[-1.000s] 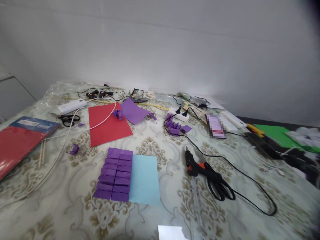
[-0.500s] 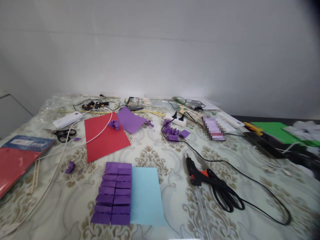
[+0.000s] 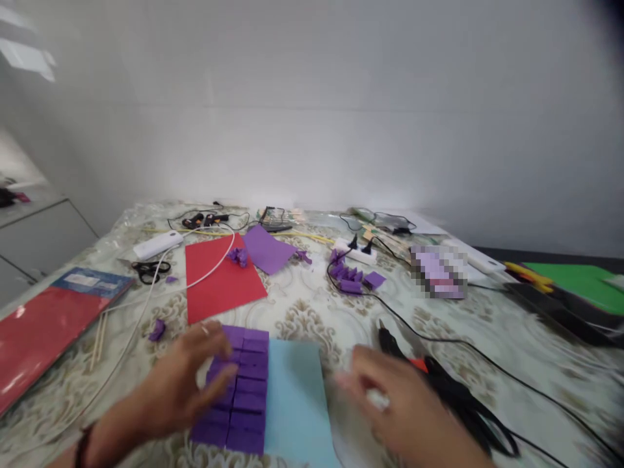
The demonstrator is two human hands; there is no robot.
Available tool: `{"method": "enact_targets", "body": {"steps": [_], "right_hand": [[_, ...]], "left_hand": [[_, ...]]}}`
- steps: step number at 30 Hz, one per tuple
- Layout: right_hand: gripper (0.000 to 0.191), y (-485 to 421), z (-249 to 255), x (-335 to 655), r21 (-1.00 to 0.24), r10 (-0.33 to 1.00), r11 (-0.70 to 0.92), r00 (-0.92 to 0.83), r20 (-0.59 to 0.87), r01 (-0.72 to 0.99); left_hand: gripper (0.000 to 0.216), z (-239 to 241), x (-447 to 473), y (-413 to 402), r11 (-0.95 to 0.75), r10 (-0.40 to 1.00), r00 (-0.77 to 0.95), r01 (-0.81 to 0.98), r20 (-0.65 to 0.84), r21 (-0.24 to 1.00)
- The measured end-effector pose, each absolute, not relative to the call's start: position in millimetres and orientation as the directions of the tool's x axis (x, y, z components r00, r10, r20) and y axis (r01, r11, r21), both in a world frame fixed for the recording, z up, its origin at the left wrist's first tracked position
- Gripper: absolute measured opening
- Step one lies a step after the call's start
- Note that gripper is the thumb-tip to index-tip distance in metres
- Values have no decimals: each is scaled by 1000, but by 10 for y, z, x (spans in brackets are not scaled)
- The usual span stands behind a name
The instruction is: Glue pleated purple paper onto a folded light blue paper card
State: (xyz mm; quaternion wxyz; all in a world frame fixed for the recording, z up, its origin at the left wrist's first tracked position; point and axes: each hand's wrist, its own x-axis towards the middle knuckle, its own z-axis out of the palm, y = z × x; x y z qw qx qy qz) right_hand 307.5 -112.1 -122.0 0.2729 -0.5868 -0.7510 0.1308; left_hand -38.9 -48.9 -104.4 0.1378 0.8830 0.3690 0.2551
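My left hand (image 3: 182, 380) reaches over the left side of the folded purple paper strips (image 3: 248, 403), thumb and fingers apart, holding nothing. The strips lie in two columns along the left part of a light blue paper sheet (image 3: 297, 396). Whether my fingertips touch them I cannot tell. My right hand (image 3: 407, 406) is blurred, to the right of the blue sheet and in front of the black glue gun (image 3: 390, 341). Its fingers are curled; a small whitish spot shows among them, too smeared to name. The hand covers part of the glue gun and black-handled scissors (image 3: 487, 419).
A red sheet (image 3: 221, 286), a purple sheet (image 3: 270, 250) and crumpled purple paper (image 3: 156, 330) lie behind. Scissors (image 3: 152, 270) and a red pack (image 3: 43, 325) are at left. A power strip (image 3: 358, 250), folded purple pieces (image 3: 351, 276) and a black cord (image 3: 439, 339) stand farther right.
Both hands have come into view from below, the left over the purple strips, the right before the glue gun. The whole scene has shifted slightly right and down in view.
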Motion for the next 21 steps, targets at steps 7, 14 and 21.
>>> {"method": "enact_targets", "body": {"steps": [7, 14, 21], "right_hand": [[30, -808, -2047, 2348, -275, 791, 612, -563, 240, 742], [30, -895, -2006, 2448, -397, 835, 550, -498, 234, 735], [23, -1012, -1755, 2339, -473, 790, 613, -510, 341, 633]], "left_hand": [[81, -1698, -29, -279, -816, 559, 764, 575, 323, 52], [74, -1836, -59, -260, -804, 571, 786, 593, 237, -31], [65, -1819, -12, -257, -805, 591, 795, 591, 138, 47]]}}
